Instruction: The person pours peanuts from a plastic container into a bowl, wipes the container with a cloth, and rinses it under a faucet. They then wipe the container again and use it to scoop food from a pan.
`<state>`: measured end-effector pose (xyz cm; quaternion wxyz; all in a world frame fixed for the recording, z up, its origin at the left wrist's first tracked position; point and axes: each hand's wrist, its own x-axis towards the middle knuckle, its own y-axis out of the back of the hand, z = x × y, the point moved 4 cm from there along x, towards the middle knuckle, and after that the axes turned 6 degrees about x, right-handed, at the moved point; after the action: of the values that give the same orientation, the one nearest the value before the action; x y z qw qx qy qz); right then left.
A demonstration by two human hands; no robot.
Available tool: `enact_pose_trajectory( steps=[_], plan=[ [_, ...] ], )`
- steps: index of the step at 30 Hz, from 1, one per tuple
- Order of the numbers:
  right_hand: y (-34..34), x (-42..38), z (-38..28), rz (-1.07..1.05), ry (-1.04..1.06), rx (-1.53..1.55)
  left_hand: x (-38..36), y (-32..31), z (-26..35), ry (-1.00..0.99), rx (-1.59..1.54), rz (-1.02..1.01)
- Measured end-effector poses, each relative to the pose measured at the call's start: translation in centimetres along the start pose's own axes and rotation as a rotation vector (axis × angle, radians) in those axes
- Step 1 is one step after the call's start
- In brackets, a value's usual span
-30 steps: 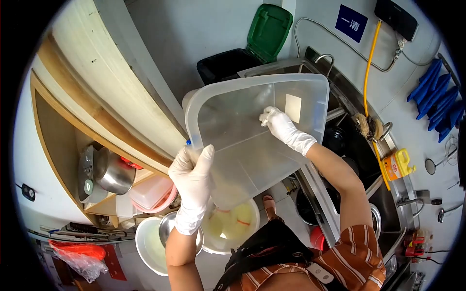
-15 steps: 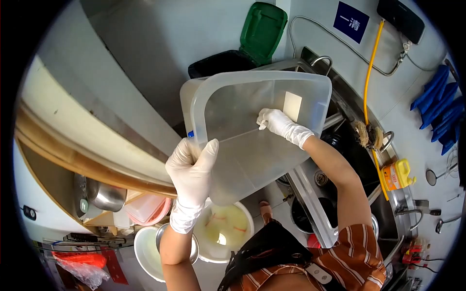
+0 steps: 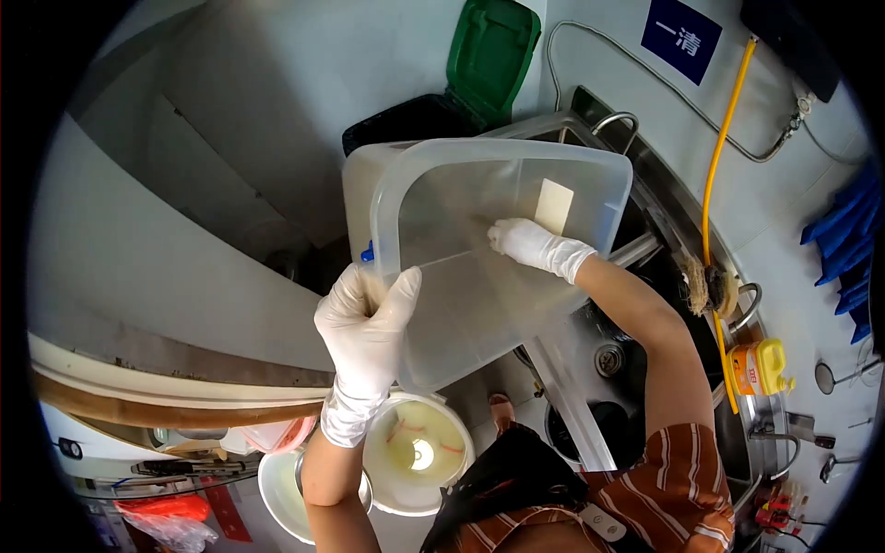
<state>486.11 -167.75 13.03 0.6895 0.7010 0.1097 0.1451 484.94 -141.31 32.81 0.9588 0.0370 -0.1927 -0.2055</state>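
Note:
A large translucent plastic bin (image 3: 461, 313) is tilted with its open side toward me. My left hand (image 3: 367, 318), in a white glove, grips the bin's rim at its lower left, thumb over the edge. Inside the bin is my right hand (image 3: 530, 244), also gloved, its fingers curled close to the inner wall; what they hold, if anything, is hidden. A pale rectangular label (image 3: 554, 205) shows on the bin wall just above my right hand. A blue clip (image 3: 367, 252) sits at the bin's left side.
Behind the bin stands a bin with a green lid (image 3: 495, 55). Metal sinks (image 3: 608, 359) lie to the right, with a yellow hose (image 3: 715, 175) and a yellow jug (image 3: 761, 367). Below left are a white bucket of liquid (image 3: 419, 452) and a pale basin (image 3: 281, 493).
My view has shifted, so the wall and shelf at left look different. My right hand is in a slightly different pose inside the bin; my left hand keeps its hold.

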Motion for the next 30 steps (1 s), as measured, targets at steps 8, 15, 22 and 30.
enact_pose_trajectory(
  steps=[8, 15, 22, 30],
  plan=[
    [1.7, 0.9, 6.7, 0.150, -0.314, -0.107, 2.8, -3.3, -1.1, -0.039, 0.081, 0.000],
    [-1.5, 4.0, 9.3, 0.301, -0.472, 0.527, 5.1, -6.2, -0.8, -0.119, 0.131, -0.021],
    [-3.1, 5.7, 10.8, 0.126, -0.251, 0.459, 7.0, -8.5, -3.2, -0.290, 0.293, 0.027],
    [-7.5, -0.2, 14.9, -0.212, -0.220, 0.130, 9.8, -11.4, -9.2, -0.376, 0.388, 0.106]
  ],
)
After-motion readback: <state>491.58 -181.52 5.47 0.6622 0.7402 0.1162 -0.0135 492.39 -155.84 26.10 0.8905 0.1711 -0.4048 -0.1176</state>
